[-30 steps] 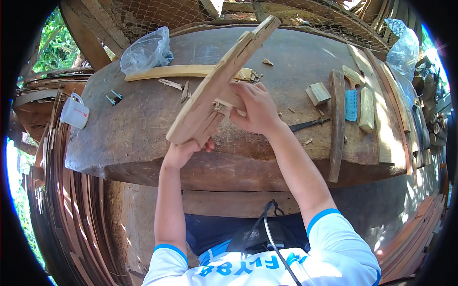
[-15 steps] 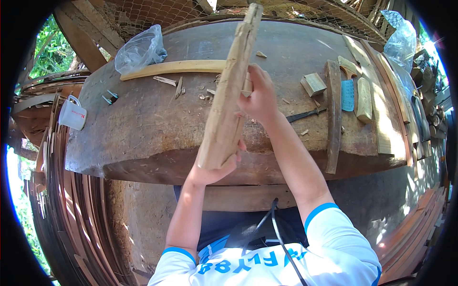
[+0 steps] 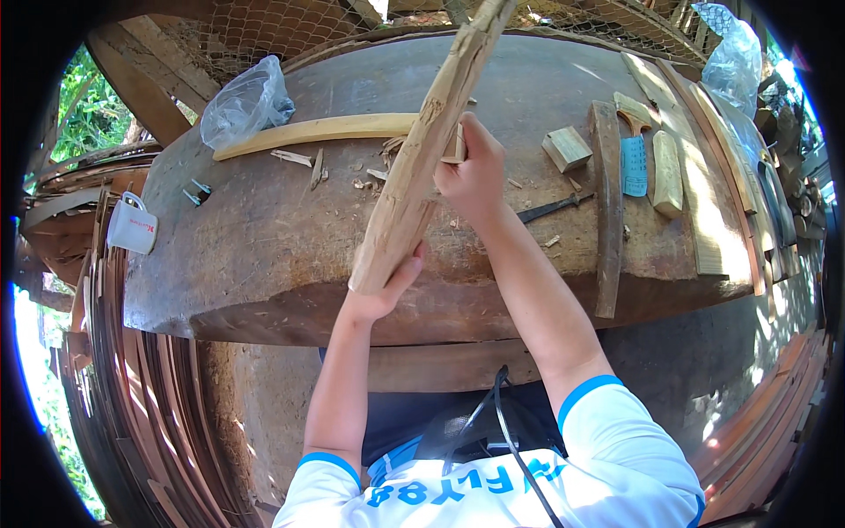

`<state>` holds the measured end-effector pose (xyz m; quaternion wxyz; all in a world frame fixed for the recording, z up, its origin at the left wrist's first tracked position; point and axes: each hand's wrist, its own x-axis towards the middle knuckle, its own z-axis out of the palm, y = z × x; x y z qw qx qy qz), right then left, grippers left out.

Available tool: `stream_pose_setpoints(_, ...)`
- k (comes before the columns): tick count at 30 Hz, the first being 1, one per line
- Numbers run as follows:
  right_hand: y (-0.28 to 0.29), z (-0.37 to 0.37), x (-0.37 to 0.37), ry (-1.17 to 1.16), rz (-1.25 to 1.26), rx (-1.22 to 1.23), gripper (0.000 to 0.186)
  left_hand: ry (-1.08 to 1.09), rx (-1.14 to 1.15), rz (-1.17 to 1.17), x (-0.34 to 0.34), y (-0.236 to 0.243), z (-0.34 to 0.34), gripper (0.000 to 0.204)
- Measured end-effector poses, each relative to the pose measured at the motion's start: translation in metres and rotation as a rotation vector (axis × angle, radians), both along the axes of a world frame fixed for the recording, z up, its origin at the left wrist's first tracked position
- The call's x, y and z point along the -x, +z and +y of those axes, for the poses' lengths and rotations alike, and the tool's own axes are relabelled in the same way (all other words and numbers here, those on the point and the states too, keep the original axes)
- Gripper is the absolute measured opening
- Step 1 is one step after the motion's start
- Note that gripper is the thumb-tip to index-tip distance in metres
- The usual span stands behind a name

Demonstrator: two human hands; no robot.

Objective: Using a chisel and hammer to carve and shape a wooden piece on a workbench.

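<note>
A long, rough piece of wood (image 3: 421, 150) stands tilted over the table, its upper end leaning to the right and away from me. My left hand (image 3: 392, 290) is closed around its lower end, with the thumb on the right side. Beside its middle, my right hand (image 3: 475, 176) is closed on a small wooden block (image 3: 455, 148), which sits up against the long piece's right edge. My right fingers hide much of that block.
On the wooden table (image 3: 264, 229) lie a curved pale strip (image 3: 317, 132), wood chips, a knife (image 3: 556, 208), a cube-shaped block (image 3: 567, 150), a dark bar (image 3: 606, 211) and a blue-bladed scraper (image 3: 633, 165). A white mug (image 3: 132, 227) and a plastic bag (image 3: 246, 104) are at left.
The long piece leans further right at the top, and its lower end has shifted left and up. My left hand has moved with it; my right hand stays near its middle.
</note>
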<state>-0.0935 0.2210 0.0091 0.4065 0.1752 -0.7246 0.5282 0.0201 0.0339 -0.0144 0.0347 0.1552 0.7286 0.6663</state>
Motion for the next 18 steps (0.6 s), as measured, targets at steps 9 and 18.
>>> stream_pose_setpoints(9, -0.002, -0.005, 0.001, -0.02, 0.007, 0.018, 0.024, -0.054, -0.461, -0.236, 0.019, -0.029, -0.019, 0.035)
stream_pose_setpoints(18, -0.005, -0.005, 0.001, -0.049, -0.042, -0.017, 0.024, 0.036, -0.137, -0.074, 0.02, -0.021, -0.012, 0.037)
